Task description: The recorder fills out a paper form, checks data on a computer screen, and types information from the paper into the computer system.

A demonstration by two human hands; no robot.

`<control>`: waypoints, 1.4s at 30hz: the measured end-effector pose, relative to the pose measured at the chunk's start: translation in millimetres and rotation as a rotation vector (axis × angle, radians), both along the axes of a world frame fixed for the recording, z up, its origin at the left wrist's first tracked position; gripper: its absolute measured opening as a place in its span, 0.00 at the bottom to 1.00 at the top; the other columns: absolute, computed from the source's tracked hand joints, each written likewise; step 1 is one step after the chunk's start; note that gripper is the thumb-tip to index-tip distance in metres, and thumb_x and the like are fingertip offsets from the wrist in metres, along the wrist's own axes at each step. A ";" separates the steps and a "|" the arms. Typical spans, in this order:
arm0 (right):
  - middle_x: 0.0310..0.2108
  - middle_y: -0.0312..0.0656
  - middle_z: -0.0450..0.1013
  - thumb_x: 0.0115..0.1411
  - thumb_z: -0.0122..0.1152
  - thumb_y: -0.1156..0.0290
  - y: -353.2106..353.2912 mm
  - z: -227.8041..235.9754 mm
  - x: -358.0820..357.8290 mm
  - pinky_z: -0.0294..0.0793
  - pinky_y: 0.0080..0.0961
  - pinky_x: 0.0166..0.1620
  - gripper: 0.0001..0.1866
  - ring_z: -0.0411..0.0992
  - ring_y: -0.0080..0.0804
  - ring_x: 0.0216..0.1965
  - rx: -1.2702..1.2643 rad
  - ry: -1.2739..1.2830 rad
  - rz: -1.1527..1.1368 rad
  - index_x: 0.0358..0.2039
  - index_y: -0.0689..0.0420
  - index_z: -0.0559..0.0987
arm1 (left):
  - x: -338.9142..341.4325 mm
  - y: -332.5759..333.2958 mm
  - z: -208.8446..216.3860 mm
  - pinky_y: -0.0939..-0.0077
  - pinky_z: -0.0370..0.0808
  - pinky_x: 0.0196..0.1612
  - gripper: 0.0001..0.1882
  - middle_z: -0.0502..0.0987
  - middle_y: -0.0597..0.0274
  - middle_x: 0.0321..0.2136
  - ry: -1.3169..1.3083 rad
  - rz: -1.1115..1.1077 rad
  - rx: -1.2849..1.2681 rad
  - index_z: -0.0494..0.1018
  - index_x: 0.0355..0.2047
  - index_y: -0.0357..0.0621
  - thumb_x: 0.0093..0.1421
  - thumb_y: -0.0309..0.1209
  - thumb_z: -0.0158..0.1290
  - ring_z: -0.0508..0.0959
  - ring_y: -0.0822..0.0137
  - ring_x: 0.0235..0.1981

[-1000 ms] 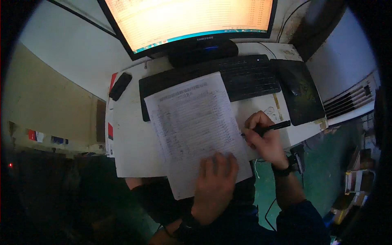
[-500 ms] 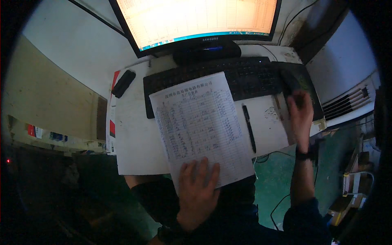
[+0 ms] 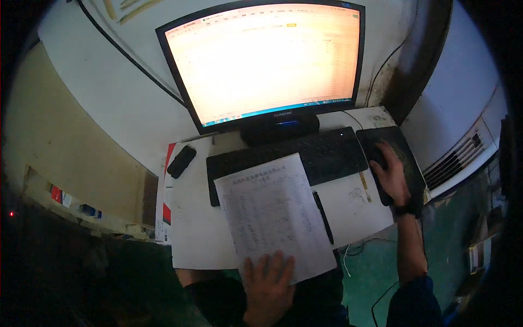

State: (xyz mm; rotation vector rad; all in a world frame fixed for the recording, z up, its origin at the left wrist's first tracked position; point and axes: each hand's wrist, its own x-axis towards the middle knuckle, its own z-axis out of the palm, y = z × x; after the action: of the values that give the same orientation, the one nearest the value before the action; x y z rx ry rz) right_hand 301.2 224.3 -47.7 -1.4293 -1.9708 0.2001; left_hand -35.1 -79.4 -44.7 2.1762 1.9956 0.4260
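My left hand (image 3: 268, 288) lies flat with its fingers spread on the lower part of a paper form (image 3: 275, 218), a ruled sheet filled with handwriting. The form rests on the white desk and over the front of a black keyboard (image 3: 332, 155), and its near edge juts past the desk edge. At the right, my right hand (image 3: 391, 177) is curved over a dark computer mouse on the black mouse pad (image 3: 411, 163). The mouse is mostly hidden under the fingers and hard to make out. Beside the form's right edge lies a black pen (image 3: 323, 218).
A lit monitor (image 3: 267, 65) showing a table stands behind the keyboard. On the left of the desk (image 3: 199, 234) is a small black oblong object (image 3: 182, 162). Cables run down the wall and to the green floor (image 3: 376, 272). A white vented unit (image 3: 460, 158) borders the right side.
My right hand has come forward onto the mouse from above the near part of the pad. The view has tilted up, showing more of the monitor. My left hand stays on the form.
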 end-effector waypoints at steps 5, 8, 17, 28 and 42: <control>0.71 0.58 0.68 0.66 0.69 0.71 2.8 2.6 -2.0 0.73 0.46 0.67 0.27 0.70 0.64 0.68 -0.008 -0.034 -0.011 0.64 0.57 0.76 | -8.3 7.7 -2.5 0.24 0.62 0.70 0.34 0.71 0.44 0.67 -0.177 -0.025 0.043 0.75 0.67 0.48 0.59 0.34 0.68 0.71 0.36 0.66; 0.71 0.58 0.68 0.66 0.69 0.70 -0.2 6.4 -6.1 0.74 0.46 0.66 0.27 0.71 0.65 0.66 0.010 -0.079 0.007 0.64 0.56 0.76 | -9.0 13.9 11.0 0.23 0.60 0.71 0.36 0.71 0.44 0.65 -0.050 -0.041 -0.026 0.76 0.65 0.51 0.55 0.35 0.71 0.70 0.38 0.65; 0.71 0.58 0.68 0.66 0.68 0.68 -2.7 7.4 -5.8 0.77 0.47 0.63 0.25 0.73 0.66 0.63 0.016 -0.087 0.016 0.63 0.56 0.78 | -9.9 14.3 16.3 0.22 0.60 0.71 0.33 0.70 0.41 0.65 -0.052 -0.041 -0.062 0.76 0.65 0.48 0.58 0.35 0.71 0.70 0.37 0.65; 0.71 0.58 0.68 0.65 0.70 0.67 -0.4 -0.6 -2.7 0.78 0.47 0.61 0.26 0.75 0.64 0.62 0.025 -0.058 -0.010 0.63 0.57 0.78 | -8.6 14.5 21.9 0.24 0.59 0.72 0.34 0.71 0.42 0.64 -0.005 -0.058 -0.053 0.77 0.65 0.48 0.57 0.37 0.71 0.70 0.39 0.66; 0.48 0.52 0.79 0.58 0.66 0.82 -27.0 6.5 -75.9 0.73 0.46 0.56 0.21 0.75 0.56 0.52 0.237 -0.024 0.151 0.54 0.58 0.81 | -7.1 15.7 20.3 0.24 0.57 0.73 0.34 0.72 0.42 0.63 -0.011 -0.010 -0.040 0.79 0.62 0.48 0.55 0.35 0.72 0.69 0.37 0.66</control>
State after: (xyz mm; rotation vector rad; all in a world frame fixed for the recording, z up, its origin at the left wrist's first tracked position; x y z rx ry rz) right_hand 225.3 197.3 -41.2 -1.1389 -2.0466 0.0149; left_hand -42.2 -63.7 -24.4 2.1545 1.9698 0.3930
